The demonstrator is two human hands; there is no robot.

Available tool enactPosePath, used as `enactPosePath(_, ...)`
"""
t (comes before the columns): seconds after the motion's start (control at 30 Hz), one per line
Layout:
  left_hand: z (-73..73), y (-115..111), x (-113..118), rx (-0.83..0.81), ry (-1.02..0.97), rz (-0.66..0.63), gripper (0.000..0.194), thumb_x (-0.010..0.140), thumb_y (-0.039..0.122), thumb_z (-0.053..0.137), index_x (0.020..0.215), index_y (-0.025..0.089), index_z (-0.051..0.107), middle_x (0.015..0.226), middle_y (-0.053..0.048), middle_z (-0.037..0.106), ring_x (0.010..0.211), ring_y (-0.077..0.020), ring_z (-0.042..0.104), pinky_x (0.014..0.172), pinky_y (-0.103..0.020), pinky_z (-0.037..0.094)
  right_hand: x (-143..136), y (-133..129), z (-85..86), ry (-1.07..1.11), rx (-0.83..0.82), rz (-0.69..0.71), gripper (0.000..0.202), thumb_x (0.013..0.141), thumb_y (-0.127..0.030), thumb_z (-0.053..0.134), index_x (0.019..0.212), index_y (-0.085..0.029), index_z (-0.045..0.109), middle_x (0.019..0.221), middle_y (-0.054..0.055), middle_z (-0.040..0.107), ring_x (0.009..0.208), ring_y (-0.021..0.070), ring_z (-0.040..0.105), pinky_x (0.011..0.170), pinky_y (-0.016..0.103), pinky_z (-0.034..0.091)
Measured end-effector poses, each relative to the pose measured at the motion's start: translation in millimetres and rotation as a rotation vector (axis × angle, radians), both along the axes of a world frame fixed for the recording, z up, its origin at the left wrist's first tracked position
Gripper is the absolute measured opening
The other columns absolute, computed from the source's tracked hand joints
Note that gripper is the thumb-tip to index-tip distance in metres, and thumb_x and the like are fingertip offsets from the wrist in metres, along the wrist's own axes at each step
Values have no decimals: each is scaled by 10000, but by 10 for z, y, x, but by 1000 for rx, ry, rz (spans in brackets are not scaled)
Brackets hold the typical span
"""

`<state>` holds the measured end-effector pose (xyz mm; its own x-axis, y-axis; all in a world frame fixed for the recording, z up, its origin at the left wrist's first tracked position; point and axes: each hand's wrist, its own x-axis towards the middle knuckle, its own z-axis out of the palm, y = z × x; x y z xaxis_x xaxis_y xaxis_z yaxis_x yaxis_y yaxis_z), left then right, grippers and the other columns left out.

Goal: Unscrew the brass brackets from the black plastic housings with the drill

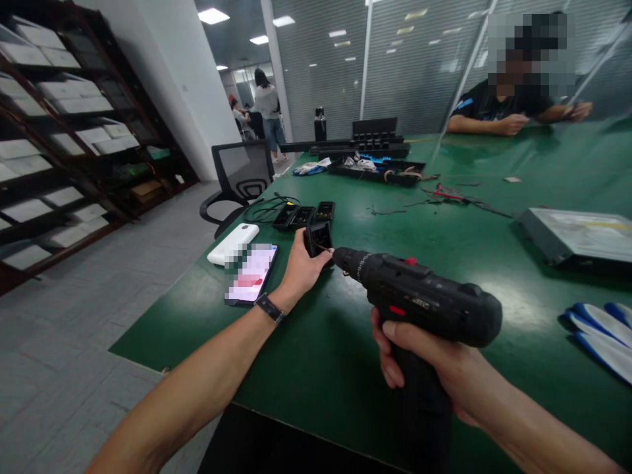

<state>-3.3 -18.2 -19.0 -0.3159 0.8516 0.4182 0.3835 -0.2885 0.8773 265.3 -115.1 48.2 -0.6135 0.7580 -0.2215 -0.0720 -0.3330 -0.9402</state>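
My right hand (434,355) is wrapped round the handle of a black cordless drill (419,289) with red markings. The drill points left, its tip right at a small black open-fronted box (320,238). Fingers of my left hand (303,266) grip that box from its left side and hold it on the green table. Whether the bit touches a screw inside cannot be made out. Just beyond stand several similar black boxes (299,216). Left of my left wrist lie a lit phone (253,273) and a white oblong device (233,243).
A metal-cased unit (582,240) and blue-white gloves (607,336) lie at the right of the green table (355,408). Farther back are a black tray (380,172), loose wires (459,195) and a black bottle (320,124). A person (513,99) sits across; a chair (241,171) stands left.
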Motion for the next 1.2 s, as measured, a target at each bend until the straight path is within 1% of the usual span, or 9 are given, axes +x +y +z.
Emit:
enactPosePath(0.13,2,-9,-14,7,35,-10,472,871,250,870,1256,220,599,1204,-72,747,1131,-256,729,1070,-432,593,-2,31,-13,-6,85,30,184,950,-398,741,933,-219,700,708,17,681,589,182,636,628,348,533)
enactPosePath(0.23,24,-38,-8,5,54,-5,470,885,285,867,1260,220,591,1231,-72,734,1149,-253,716,1079,-418,587,-7,39,-27,-10,88,21,154,957,-378,717,994,-228,704,719,17,701,592,189,649,628,352,536)
enactPosePath(0.33,35,-54,-8,6,50,-17,463,896,303,866,1254,222,584,1226,-71,733,1123,-243,714,1059,-408,591,-14,35,-39,-24,75,9,143,960,-355,707,1039,-236,697,718,6,703,595,189,652,667,366,553)
enactPosePath(0.47,10,-26,-35,38,46,-22,472,865,319,900,1214,227,596,1176,-56,736,1082,-235,708,1021,-403,597,-13,30,-19,-23,107,13,120,961,-329,696,1029,-233,673,711,-8,687,628,191,668,746,382,575)
enactPosePath(0.6,-16,5,-55,60,22,-30,494,832,313,933,1200,226,615,1140,-43,737,1039,-227,701,982,-399,601,-1,25,23,-16,101,57,97,994,-317,668,1016,-223,663,695,-10,675,612,172,636,667,333,546)
enactPosePath(0.7,-13,2,-51,62,14,-34,494,831,306,938,1204,227,624,1142,-44,744,1044,-228,706,980,-399,605,4,28,33,-14,101,54,70,1001,-296,659,1016,-227,662,691,-14,673,619,170,640,662,320,546)
enactPosePath(0.83,-6,-5,-43,70,5,-50,514,836,330,944,1221,229,619,1191,-57,755,1104,-244,722,1030,-418,607,8,38,25,-8,121,50,101,1004,-318,667,1029,-220,678,719,4,693,624,181,657,642,321,547)
enactPosePath(1.0,-39,16,-57,82,13,-50,547,825,356,962,1236,226,624,1202,-65,758,1120,-259,723,1074,-455,595,9,33,16,-6,119,44,99,982,-315,678,974,-217,686,712,10,694,607,181,656,633,324,547)
enactPosePath(1.2,-53,23,-69,91,8,-66,575,825,380,968,1263,231,626,1235,-69,758,1150,-268,722,1100,-465,583,2,24,32,-3,105,28,127,951,-317,692,1034,-221,686,743,6,714,604,176,654,619,321,539)
